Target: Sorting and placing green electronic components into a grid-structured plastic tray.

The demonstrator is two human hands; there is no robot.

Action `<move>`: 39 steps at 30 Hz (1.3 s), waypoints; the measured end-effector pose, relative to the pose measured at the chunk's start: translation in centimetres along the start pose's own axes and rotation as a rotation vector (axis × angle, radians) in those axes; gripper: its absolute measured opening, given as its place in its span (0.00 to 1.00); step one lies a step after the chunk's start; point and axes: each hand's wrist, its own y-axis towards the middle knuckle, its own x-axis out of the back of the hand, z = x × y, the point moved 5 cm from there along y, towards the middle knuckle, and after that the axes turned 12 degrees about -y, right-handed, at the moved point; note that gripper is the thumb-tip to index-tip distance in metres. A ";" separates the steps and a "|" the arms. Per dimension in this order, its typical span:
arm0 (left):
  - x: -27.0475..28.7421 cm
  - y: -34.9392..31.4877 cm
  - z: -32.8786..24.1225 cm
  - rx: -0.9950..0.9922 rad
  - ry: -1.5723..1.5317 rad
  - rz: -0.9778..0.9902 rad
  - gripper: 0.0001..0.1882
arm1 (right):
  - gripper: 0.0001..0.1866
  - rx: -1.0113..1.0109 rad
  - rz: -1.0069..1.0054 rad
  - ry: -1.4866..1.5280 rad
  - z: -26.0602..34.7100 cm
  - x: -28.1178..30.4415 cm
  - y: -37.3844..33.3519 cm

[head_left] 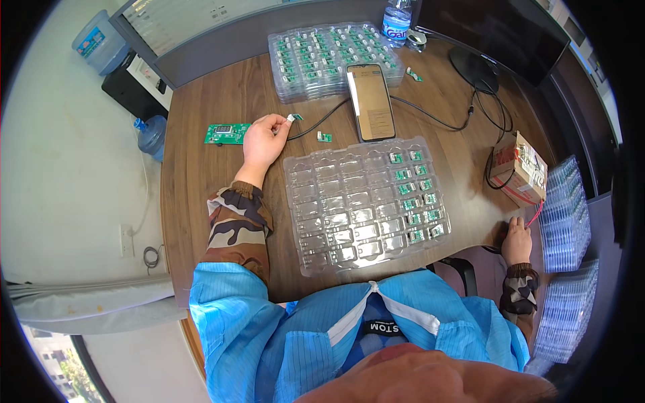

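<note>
My left hand point(265, 142) pinches a small green circuit board point(294, 117) with a white connector between thumb and fingertips. Under and beside that hand lies a larger green board point(225, 133) with a digit display. A loose small board point(324, 137) rests on the desk to the right of the hand. In front of me a clear plastic tray point(336, 208) holds small boards in its right columns; its left columns hold none. My right hand point(516, 243) is at the desk's right edge, fingers closed beside a dark object and a red wire point(535, 215); what they grip is hidden.
Behind the tray a phone point(371, 104) leans against stacked filled trays point(322, 60). A black cable point(430, 113) crosses the desk. A cardboard box point(521, 169), water bottle point(396, 23) and monitor point(494, 33) stand around. More clear trays point(566, 221) are piled at the right.
</note>
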 end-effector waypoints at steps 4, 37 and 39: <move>-0.1 0.0 0.1 0.001 -0.005 0.002 0.08 | 0.12 -0.025 0.065 0.026 -0.1 -0.7 0.3; -0.2 0.0 0.0 -0.023 -0.024 -0.007 0.08 | 0.12 0.043 0.089 0.256 -1.1 -0.1 0.2; -0.1 -0.1 -0.1 -0.028 -0.006 -0.006 0.08 | 0.14 0.001 0.048 0.185 -1.1 3.0 -0.2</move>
